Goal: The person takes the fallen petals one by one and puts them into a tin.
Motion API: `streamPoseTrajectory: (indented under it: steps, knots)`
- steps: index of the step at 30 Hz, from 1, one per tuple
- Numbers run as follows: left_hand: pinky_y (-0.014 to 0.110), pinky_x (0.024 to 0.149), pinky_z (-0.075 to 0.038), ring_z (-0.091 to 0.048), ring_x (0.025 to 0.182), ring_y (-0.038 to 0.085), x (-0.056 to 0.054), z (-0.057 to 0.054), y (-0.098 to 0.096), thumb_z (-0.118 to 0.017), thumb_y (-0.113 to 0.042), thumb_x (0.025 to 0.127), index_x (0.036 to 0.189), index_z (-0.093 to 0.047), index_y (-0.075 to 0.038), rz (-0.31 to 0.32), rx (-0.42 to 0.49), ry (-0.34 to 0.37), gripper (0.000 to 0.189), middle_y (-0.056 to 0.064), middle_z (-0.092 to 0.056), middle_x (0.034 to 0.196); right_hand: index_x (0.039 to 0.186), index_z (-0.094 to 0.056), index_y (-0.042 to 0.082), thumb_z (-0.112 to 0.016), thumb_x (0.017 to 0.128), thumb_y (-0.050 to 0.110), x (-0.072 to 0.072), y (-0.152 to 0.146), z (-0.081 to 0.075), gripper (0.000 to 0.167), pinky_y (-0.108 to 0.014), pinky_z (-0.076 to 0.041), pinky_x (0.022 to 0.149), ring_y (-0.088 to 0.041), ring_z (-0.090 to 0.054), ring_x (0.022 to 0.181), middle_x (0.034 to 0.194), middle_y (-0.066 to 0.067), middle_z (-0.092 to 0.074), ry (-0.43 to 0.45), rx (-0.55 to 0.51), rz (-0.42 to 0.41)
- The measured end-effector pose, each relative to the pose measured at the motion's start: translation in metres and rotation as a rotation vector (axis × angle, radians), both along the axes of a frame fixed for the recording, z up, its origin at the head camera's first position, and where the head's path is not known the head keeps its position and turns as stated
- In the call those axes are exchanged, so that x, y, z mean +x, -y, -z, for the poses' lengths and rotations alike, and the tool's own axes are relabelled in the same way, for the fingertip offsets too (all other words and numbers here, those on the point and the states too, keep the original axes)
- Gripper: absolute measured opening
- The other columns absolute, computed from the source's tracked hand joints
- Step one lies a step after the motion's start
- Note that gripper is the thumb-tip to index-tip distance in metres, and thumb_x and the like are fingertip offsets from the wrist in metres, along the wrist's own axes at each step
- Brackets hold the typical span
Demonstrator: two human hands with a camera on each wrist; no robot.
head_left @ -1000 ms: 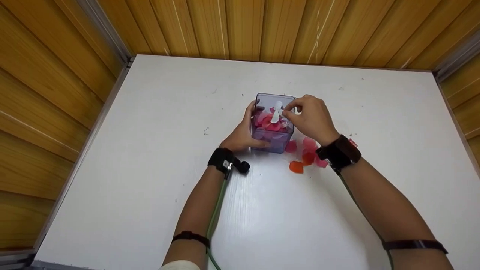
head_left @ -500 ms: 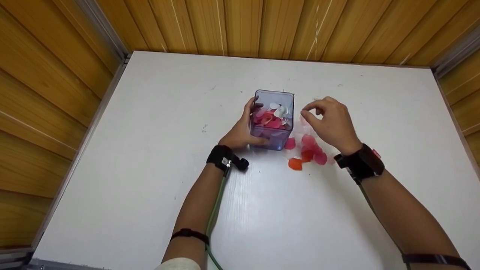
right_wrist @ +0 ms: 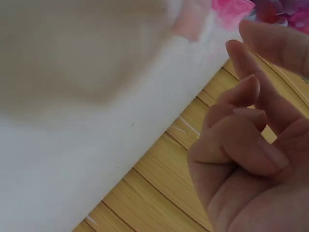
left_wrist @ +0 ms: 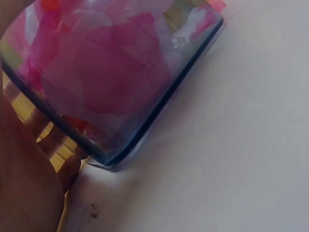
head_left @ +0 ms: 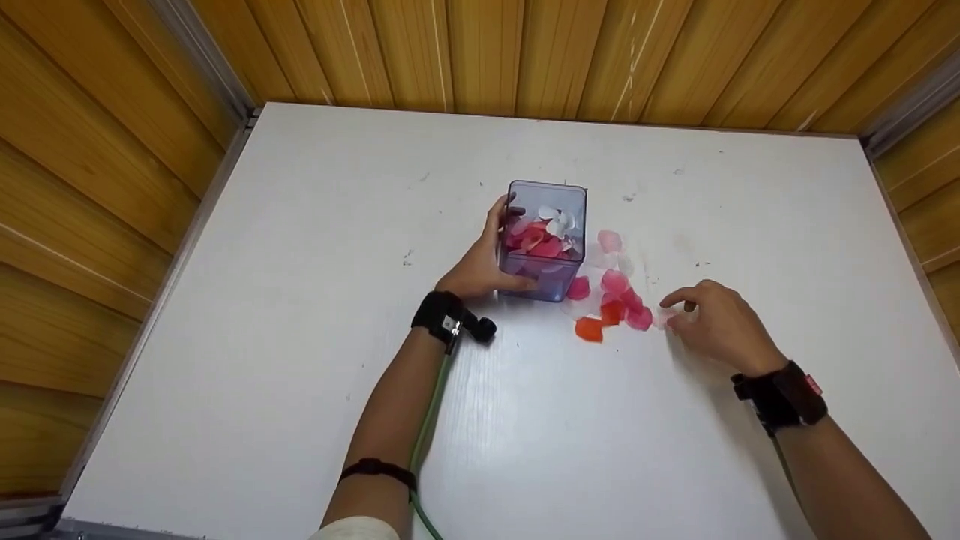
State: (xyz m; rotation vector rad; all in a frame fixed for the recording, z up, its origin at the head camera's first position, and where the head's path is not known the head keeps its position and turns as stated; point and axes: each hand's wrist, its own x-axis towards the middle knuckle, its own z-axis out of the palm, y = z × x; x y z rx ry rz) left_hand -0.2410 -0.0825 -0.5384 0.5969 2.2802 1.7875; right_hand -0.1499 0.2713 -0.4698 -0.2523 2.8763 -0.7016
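My left hand (head_left: 476, 271) grips a clear bluish plastic box (head_left: 545, 279), its thumb on the near wall and its fingers round the left side. Inside lie pink, red and white petals (head_left: 536, 238); the left wrist view shows them pressed against the wall (left_wrist: 111, 67). On the right, my right hand (head_left: 724, 328) hovers low over the table beside a pale pink petal (head_left: 663, 318). Its thumb and index fingertip stand apart with nothing between them, and the other fingers are curled, as the right wrist view shows (right_wrist: 251, 130).
Between box and right hand lie scattered petals: an orange one (head_left: 589, 328), several deep pink ones (head_left: 637, 318) and a light pink one (head_left: 610, 241). The white table (head_left: 300, 300) ends at a wood-patterned wall (head_left: 480, 60) behind.
A white petal held by my right hand over the box has gone into it. That hand has then moved right and toward me, down to the loose petals. The left hand keeps its grip.
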Motion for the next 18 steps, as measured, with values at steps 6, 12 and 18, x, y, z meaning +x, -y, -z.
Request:
streamPoseTrajectory:
  steps: [6,12,18]
  knots:
    - [0.046,0.124,-0.023,-0.030,0.150,0.021,0.000,0.000,0.001,-0.097,-0.032,0.066,0.165,0.000,-0.029,-0.005,0.007,0.000,0.139,0.002,-0.028,0.163,0.098,-0.080,0.001,-0.070,0.091,0.005,0.003,-0.003,0.010,0.013,-0.039,-0.046,0.068,-0.031,-0.058,0.084,0.089,-0.013,-0.062,-0.022,0.006,0.007]
    - [0.046,0.123,-0.023,-0.030,0.150,0.021,0.001,0.000,0.001,-0.097,-0.033,0.066,0.164,0.000,-0.029,-0.007,0.002,-0.006,0.138,0.002,-0.029,0.163,0.102,-0.080,0.001,-0.077,0.092,0.009,0.002,0.008,0.001,0.013,-0.039,-0.045,0.069,-0.031,-0.056,0.085,0.089,-0.013,-0.064,-0.134,-0.052,0.002]
    - [0.044,0.122,-0.026,-0.034,0.146,0.019,0.002,0.002,0.003,-0.097,-0.029,0.066,0.164,-0.001,-0.027,0.002,0.038,-0.026,0.137,0.002,-0.030,0.160,0.104,-0.081,0.003,-0.080,0.090,0.007,-0.001,0.055,-0.024,0.015,-0.027,-0.042,0.068,-0.024,-0.053,0.080,0.082,-0.010,-0.061,-0.338,-0.226,0.030]
